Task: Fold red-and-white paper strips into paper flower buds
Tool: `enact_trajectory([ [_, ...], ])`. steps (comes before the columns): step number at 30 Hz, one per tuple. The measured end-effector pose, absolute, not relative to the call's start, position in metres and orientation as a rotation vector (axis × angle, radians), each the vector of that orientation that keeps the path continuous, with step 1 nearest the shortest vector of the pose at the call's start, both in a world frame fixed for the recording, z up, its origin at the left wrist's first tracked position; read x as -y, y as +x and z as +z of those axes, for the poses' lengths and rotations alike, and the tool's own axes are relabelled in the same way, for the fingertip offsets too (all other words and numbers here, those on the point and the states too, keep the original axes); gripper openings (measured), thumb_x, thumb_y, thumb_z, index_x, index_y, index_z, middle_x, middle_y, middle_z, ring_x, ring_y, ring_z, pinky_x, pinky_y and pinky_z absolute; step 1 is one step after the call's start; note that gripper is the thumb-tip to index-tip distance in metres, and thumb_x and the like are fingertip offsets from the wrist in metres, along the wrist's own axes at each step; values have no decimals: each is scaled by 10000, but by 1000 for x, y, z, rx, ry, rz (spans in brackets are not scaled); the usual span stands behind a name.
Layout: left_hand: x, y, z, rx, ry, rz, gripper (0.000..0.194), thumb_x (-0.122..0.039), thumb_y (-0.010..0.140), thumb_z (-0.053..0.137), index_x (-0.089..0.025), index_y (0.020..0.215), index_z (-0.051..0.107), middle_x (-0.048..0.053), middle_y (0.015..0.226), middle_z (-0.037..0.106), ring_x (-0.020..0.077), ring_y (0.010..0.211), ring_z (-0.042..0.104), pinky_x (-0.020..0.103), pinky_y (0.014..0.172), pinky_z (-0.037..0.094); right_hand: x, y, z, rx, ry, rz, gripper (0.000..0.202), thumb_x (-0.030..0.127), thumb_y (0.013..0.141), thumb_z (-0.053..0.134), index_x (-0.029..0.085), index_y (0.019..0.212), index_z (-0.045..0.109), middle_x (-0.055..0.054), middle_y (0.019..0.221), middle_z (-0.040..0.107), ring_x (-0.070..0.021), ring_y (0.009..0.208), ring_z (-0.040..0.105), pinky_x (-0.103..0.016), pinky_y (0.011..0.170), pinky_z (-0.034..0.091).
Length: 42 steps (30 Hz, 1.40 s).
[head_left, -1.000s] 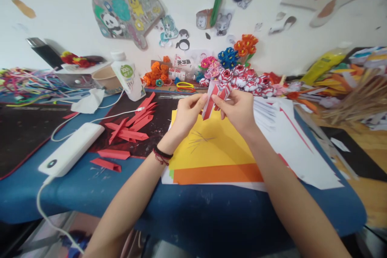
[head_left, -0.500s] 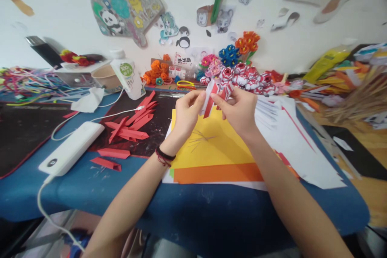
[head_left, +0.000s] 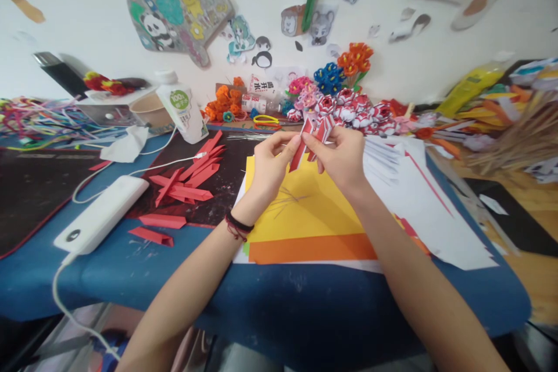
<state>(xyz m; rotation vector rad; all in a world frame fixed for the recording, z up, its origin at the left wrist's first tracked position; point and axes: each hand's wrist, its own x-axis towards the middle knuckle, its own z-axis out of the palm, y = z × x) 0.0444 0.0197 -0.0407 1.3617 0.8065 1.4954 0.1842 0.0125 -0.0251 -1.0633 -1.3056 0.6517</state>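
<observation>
Both hands meet above a yellow sheet (head_left: 314, 203), pinching a folded red-and-white paper piece (head_left: 299, 154) between them. My left hand (head_left: 272, 160) grips its left side with thumb and fingertips. The piece's right part is between the thumb and fingers of my right hand (head_left: 342, 154). Thin wires (head_left: 285, 197) lie on the yellow sheet, and an orange sheet (head_left: 314, 249) shows along its near edge. Folded red paper strips (head_left: 192, 192) are piled to the left. Red-and-white paper flowers (head_left: 360, 110) stand just behind my hands, partly hiding where the held piece ends.
A white power bank (head_left: 102, 215) with a cable lies left on the blue table (head_left: 300, 296). Behind it are a white bottle (head_left: 183, 110) and a paper cup (head_left: 152, 110). White sheets (head_left: 440, 232) spread at the right, near a yellow bottle (head_left: 473, 87) and brown sticks (head_left: 514, 128).
The held paper piece has turned slightly, and its broad white face on the left shows less. My hands have shifted a little and remain close together. The view has moved slightly.
</observation>
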Motion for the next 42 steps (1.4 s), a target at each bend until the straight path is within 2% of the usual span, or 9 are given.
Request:
enact_trajectory([
  [6, -18, 44, -39, -763, 1261, 1455, 359, -470, 740, 883, -168, 887, 758, 48, 876, 767, 135, 785, 700, 238, 716, 565, -14, 190, -28, 1452, -1110, 394, 210, 351, 822, 746, 183, 712, 686, -20, 588, 651, -145, 493, 595, -212, 382, 360],
  [10, -18, 43, -37, -771, 1201, 1405, 409, -471, 668, 926, -160, 859, 741, 40, 836, 757, 122, 728, 681, 228, 664, 564, -14, 191, -29, 1523, -1121, 302, 193, 319, 836, 716, 190, 698, 680, -10, 582, 630, -149, 526, 585, -224, 424, 361],
  [16, -24, 37, -37, -815, 1254, 1346, 451, -489, 614, 945, -145, 815, 734, 20, 761, 737, 113, 658, 661, 221, 600, 552, -15, 189, -31, 1522, -1072, 397, 205, 295, 838, 709, 181, 674, 661, 5, 566, 606, -120, 471, 536, -228, 427, 359],
  [20, -28, 34, -39, -846, 1301, 1370, 453, -491, 602, 950, -138, 780, 730, 27, 744, 740, 114, 629, 656, 222, 575, 536, -16, 187, -32, 1476, -1042, 641, 301, 385, 850, 719, 190, 641, 625, 17, 485, 574, -103, 350, 481, -228, 354, 336],
  [24, -29, 35, -42, -872, 1358, 1394, 459, -518, 631, 929, -129, 781, 738, 45, 704, 734, 118, 611, 650, 221, 563, 523, -16, 187, -31, 1418, -1027, 732, 371, 467, 800, 788, 192, 614, 624, 19, 451, 570, -91, 296, 447, -227, 314, 313],
  [31, -24, 36, -40, -958, 1547, 1441, 367, -517, 753, 849, -166, 804, 756, 49, 747, 765, 141, 612, 683, 224, 532, 518, -17, 183, -34, 1322, -1040, 630, 345, 462, 775, 823, 208, 644, 630, 36, 463, 558, -89, 315, 439, -224, 312, 302],
  [34, -20, 40, -40, -961, 1605, 1473, 333, -504, 828, 779, -175, 809, 732, 35, 753, 762, 142, 607, 705, 221, 540, 527, -15, 181, -35, 1298, -1049, 565, 336, 462, 793, 812, 213, 664, 628, 36, 489, 554, -99, 352, 463, -232, 336, 312],
  [38, -16, 45, -42, -1002, 1661, 1450, 354, -516, 882, 717, -183, 774, 665, 8, 661, 709, 139, 554, 704, 210, 526, 507, -15, 180, -40, 1287, -1099, 410, 265, 409, 828, 780, 199, 723, 657, 21, 571, 580, -106, 446, 477, -236, 406, 325],
  [42, -14, 45, -41, -1046, 1784, 1396, 377, -520, 923, 668, -192, 744, 616, -1, 624, 680, 136, 544, 698, 204, 524, 467, -15, 180, -45, 1289, -1169, 326, 287, 427, 846, 761, 202, 707, 648, 36, 524, 521, -109, 452, 435, -236, 421, 294],
])
